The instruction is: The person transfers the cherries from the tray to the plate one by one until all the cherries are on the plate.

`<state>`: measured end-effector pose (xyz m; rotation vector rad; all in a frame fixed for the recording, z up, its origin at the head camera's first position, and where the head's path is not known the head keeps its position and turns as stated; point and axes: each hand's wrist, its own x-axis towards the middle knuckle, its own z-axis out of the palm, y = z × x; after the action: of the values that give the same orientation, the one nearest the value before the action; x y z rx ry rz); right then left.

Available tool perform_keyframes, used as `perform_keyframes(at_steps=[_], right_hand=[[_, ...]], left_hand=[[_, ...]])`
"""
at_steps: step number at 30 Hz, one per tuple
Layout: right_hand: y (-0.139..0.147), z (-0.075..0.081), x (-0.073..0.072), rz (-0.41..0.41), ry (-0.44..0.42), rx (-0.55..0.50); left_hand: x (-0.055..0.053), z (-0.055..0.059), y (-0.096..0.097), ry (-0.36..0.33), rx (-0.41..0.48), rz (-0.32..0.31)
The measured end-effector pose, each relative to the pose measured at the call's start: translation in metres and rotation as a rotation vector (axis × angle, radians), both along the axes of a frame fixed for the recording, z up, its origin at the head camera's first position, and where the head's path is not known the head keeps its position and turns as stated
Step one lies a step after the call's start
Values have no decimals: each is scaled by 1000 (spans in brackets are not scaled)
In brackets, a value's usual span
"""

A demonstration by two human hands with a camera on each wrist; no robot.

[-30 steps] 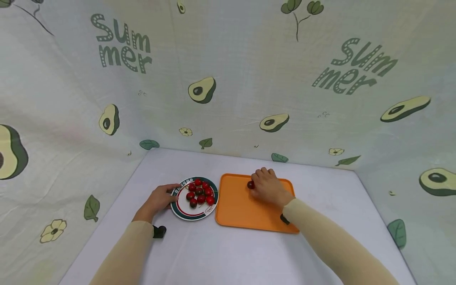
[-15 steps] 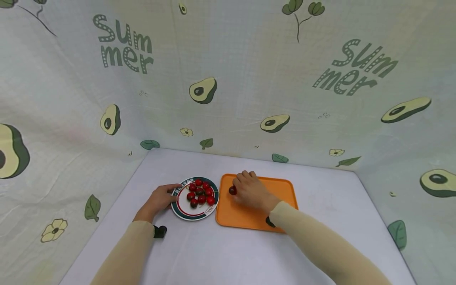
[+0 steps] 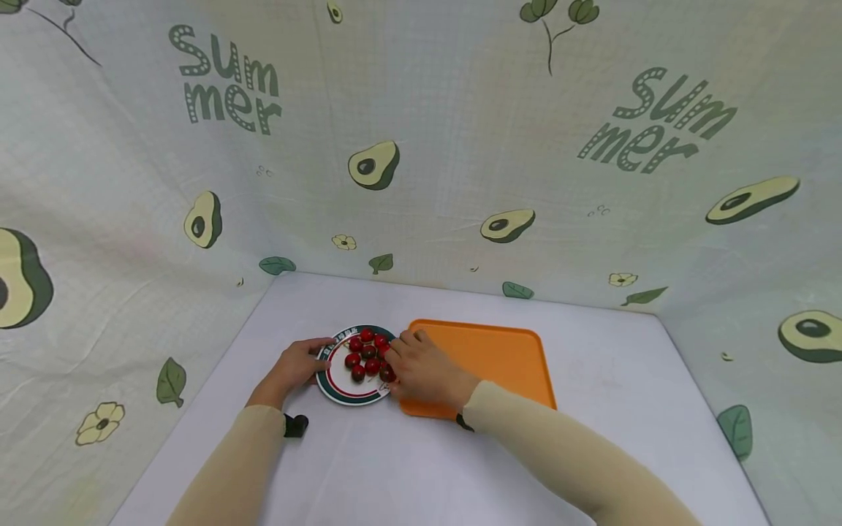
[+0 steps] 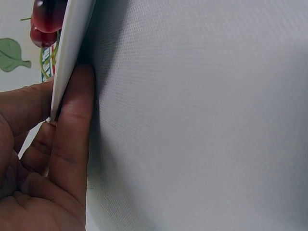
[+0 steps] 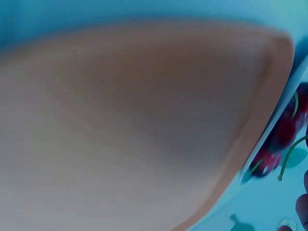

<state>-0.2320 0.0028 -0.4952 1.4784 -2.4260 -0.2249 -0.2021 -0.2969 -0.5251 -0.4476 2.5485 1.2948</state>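
Observation:
A white plate [image 3: 342, 391] with a dark green rim and several red cherries [image 3: 368, 352] on it lies left of centre in the head view. My left hand [image 3: 294, 367] pinches its left rim. In the left wrist view the thumb lies on the cherry side of the plate edge [image 4: 67, 57] and fingers [image 4: 72, 134] lie on its underside. Over the plate's right edge my right hand [image 3: 424, 371] holds a dark cherry [image 3: 387, 374], partly hidden by the fingers. The right wrist view shows only fingertips [image 5: 302, 207] at its right edge, near a green stem [image 5: 288, 156].
An orange tray [image 3: 493, 358] stands right beside the plate, with my right forearm across its front part. Both stand on a white table [image 3: 368, 467]. Cloth [image 3: 441, 175] printed with avocados rises behind and at both sides.
My right hand has carried the cherry leftwards from over the orange tray to the plate's right side. The left hand and the plate have stayed in place.

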Motion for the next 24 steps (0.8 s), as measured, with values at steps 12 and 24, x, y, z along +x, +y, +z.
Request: perform_keyframes(at_steps=[12,24], right_hand=[[-24,-16,5,-3,-19,19],[-21,-18,2,-23,-20,-24]], left_hand=[[-1,-3,0,-1,-19,-1],[-1,6,6,11,-83,5]])
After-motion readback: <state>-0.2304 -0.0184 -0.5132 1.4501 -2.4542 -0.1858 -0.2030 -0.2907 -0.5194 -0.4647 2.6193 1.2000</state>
